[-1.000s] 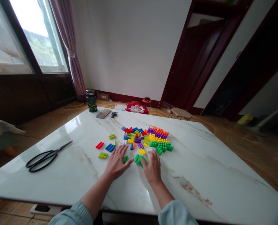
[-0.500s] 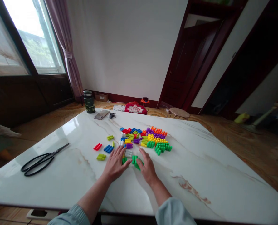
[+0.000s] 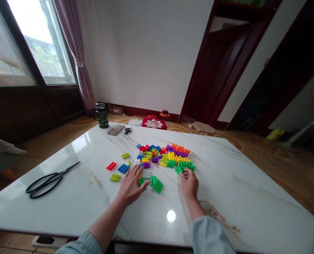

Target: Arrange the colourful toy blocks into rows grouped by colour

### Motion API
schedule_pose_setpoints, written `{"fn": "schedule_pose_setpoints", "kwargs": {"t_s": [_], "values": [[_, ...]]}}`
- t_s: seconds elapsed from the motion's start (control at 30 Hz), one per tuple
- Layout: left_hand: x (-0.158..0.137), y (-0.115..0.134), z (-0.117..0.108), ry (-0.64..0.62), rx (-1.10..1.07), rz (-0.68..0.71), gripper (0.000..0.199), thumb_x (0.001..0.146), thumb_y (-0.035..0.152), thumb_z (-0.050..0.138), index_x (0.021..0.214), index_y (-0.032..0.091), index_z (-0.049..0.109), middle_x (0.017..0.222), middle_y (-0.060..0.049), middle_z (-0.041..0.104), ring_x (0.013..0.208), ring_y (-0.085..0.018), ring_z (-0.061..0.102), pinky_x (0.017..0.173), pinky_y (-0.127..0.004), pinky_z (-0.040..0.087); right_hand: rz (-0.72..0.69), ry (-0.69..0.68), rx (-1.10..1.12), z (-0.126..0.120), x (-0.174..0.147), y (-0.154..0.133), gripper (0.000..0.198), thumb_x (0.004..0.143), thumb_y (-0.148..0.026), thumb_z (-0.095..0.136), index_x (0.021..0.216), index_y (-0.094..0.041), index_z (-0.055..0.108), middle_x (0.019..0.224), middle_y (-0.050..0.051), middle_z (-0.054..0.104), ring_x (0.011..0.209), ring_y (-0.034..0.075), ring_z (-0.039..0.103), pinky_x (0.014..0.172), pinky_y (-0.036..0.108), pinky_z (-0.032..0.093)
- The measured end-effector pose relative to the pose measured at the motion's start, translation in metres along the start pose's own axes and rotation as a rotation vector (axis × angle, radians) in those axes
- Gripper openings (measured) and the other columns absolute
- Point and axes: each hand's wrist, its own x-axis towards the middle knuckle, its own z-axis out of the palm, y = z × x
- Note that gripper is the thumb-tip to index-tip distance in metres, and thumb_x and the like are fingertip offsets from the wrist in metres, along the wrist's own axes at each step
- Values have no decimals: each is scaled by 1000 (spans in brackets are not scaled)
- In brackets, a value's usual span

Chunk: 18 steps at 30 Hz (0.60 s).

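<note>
My left hand [image 3: 131, 184] lies with fingers spread over the near-left part of a pile of small bullet-shaped plastic blocks, partly hiding a few. Beside its thumb sits a loose bunch of green blocks [image 3: 157, 185], with white blocks [image 3: 146, 174] just behind. Farther right, my right hand [image 3: 190, 184] is closed, its thumb and fingertips pinched at the near end of a green block group [image 3: 185, 165]. Yellow blocks [image 3: 174, 156], purple blocks [image 3: 176, 150] and orange blocks [image 3: 182, 148] stand in rows beyond that group.
Black-handled scissors [image 3: 49, 181] lie on the left of the marble-patterned table [image 3: 238, 197]. A camouflage flask [image 3: 102, 115], a phone [image 3: 116, 129] and keys [image 3: 128, 131] are at the far left edge. Blue blocks [image 3: 123, 168] and red blocks [image 3: 111, 165] lie left of the pile.
My right hand has moved right, from the loose green bunch to the larger green group, and its fingers have closed into a pinch. My left hand stays put.
</note>
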Motion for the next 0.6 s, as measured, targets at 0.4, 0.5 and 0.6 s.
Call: {"fn": "schedule_pose_setpoints", "kwargs": {"t_s": [0.4,0.5,0.6], "values": [[1,1,-1,1,-8,-6,73,89,65,42,146,19,40,152,-12,41,144,-30,30,120,-52,21,49,-125,-262,2,2,-20,26,81,-36,54,96,-20,68,93,6,72,76,19,63,62,26,38],[1,1,-1,4,-10,-8,73,89,64,44,146,19,40,152,-12,41,144,-30,30,120,-52,22,67,-144,-269,4,4,-22,23,82,-35,56,95,-20,68,92,5,72,77,19,63,61,26,37],[1,-1,1,24,-17,3,71,89,62,46,146,20,41,151,-11,42,144,-30,31,119,-53,23,67,-152,-261,6,4,-23,21,82,-34,57,95,-21,67,92,4,72,78,19,64,62,27,37]]}}
